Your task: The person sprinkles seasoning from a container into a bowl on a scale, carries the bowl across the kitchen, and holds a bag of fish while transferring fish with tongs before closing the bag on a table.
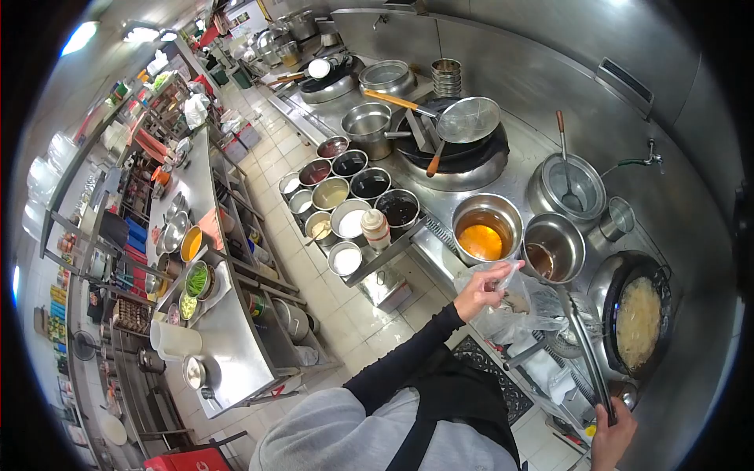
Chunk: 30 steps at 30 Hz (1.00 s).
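Note:
My left hand (481, 292) pinches the upper edge of a clear plastic bag (534, 302), which hangs over the front of the stove. Down at the lower right, my right hand (614, 436) is closed around the handle end of long metal tongs (587, 345). The tongs' far end reaches up beside the bag; whether it grips anything I cannot make out. Right of the tongs, a wok (613, 314) holds bubbling, pale golden food in oil (638, 323). Just beyond my left hand stand a pot of orange-coloured oil (481, 242) and a pot with a little brown liquid (542, 261).
Several sauce and seasoning pots (349, 218) and a squeeze bottle (375, 229) stand left of the stove. A strainer (469, 119) lies across a second wok (463, 161). Another pot holds a ladle (567, 184). A steel prep table (243, 345) runs along the left.

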### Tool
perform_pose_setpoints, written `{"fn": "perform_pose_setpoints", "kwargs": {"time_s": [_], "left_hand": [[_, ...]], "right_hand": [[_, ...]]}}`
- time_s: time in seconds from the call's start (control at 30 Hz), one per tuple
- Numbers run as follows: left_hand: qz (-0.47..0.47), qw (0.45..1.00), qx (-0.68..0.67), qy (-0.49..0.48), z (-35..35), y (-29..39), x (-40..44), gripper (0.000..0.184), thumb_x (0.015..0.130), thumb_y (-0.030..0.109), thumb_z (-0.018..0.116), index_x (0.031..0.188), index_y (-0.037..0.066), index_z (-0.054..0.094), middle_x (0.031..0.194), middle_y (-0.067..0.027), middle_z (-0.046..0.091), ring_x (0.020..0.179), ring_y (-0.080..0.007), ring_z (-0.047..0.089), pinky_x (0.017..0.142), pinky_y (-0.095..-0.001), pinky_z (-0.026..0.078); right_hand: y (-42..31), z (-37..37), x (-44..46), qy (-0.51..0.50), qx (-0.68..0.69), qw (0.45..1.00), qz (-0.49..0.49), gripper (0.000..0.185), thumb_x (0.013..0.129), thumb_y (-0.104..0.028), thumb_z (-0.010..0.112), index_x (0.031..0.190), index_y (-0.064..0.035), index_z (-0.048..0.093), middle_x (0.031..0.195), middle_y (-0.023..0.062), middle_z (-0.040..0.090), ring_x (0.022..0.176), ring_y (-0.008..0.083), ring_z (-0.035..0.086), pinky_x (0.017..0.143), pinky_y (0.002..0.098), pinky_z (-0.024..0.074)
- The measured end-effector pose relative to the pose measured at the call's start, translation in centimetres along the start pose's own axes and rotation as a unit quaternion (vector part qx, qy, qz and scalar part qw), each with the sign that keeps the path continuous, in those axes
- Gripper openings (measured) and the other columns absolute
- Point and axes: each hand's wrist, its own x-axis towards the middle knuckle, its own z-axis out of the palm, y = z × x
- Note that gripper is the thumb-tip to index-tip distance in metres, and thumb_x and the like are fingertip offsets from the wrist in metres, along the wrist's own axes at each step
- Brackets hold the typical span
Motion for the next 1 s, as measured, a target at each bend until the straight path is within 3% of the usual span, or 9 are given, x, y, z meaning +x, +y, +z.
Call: {"fn": "perform_pose_setpoints", "kwargs": {"time_s": [0.1, 0.13, 0.23, 0.4, 1.0], "left_hand": [[0.003, 1.0, 0.004, -0.003, 0.1, -0.1, 0.0, 0.074, 0.072, 0.006, 0.054, 0.146, 0.008, 0.055, 0.154, -0.0028, 0.05, 0.072, -0.0075, 0.043, 0.066, -0.0209, 0.042], [0.004, 1.0, 0.006, -0.004, 0.1, -0.1, 0.1, 0.073, 0.073, 0.006, 0.055, 0.146, 0.008, 0.055, 0.154, -0.003, 0.05, 0.072, -0.0076, 0.043, 0.066, -0.0209, 0.042], [0.004, 1.0, 0.002, -0.005, 0.2, -0.1, 0.1, 0.074, 0.073, 0.008, 0.056, 0.147, 0.009, 0.054, 0.153, -0.0033, 0.051, 0.072, -0.0073, 0.043, 0.065, -0.0207, 0.042], [0.008, 1.0, -0.004, -0.01, 0.0, -0.5, 0.1, 0.078, 0.071, 0.008, 0.056, 0.149, 0.012, 0.053, 0.153, -0.0033, 0.05, 0.071, -0.0078, 0.042, 0.065, -0.0213, 0.042], [0.018, 1.0, 0.007, 0.0, 0.5, -0.4, 0.3, 0.078, 0.071, 0.006, 0.052, 0.149, 0.012, 0.053, 0.152, -0.0032, 0.052, 0.072, -0.0073, 0.042, 0.066, -0.0206, 0.04]], "right_hand": [[-0.2, 3.3, 0.7, 0.044, -0.002, 0.995, -0.09, 0.024, 0.086, -0.014, 0.073, 0.102, 0.0029, 0.067, 0.088, 0.0188, 0.067, 0.08, 0.0379, 0.063, 0.071, 0.0446, 0.047], [-0.5, 4.4, 1.1, 0.053, -0.005, 0.995, -0.08, 0.025, 0.08, -0.011, 0.074, 0.1, 0.0025, 0.067, 0.088, 0.0202, 0.066, 0.08, 0.0415, 0.063, 0.071, 0.0468, 0.0473], [-1.4, 6.6, 2.0, 0.022, -0.024, 0.996, -0.088, 0.025, 0.084, -0.015, 0.073, 0.1, 0.0022, 0.064, 0.092, 0.0213, 0.065, 0.085, 0.0452, 0.062, 0.073, 0.0526, 0.046], [-2.0, 9.9, 3.0, 0.005, -0.085, 0.994, -0.062, 0.025, 0.087, -0.02, 0.071, 0.102, -0.0002, 0.067, 0.102, 0.0187, 0.068, 0.09, 0.0419, 0.066, 0.076, 0.0513, 0.0498], [-1.7, 11.5, 3.5, 0.01, -0.086, 0.995, -0.039, 0.028, 0.088, -0.02, 0.071, 0.106, 0.0011, 0.068, 0.103, 0.0195, 0.068, 0.094, 0.042, 0.066, 0.078, 0.0499, 0.0503]]}}
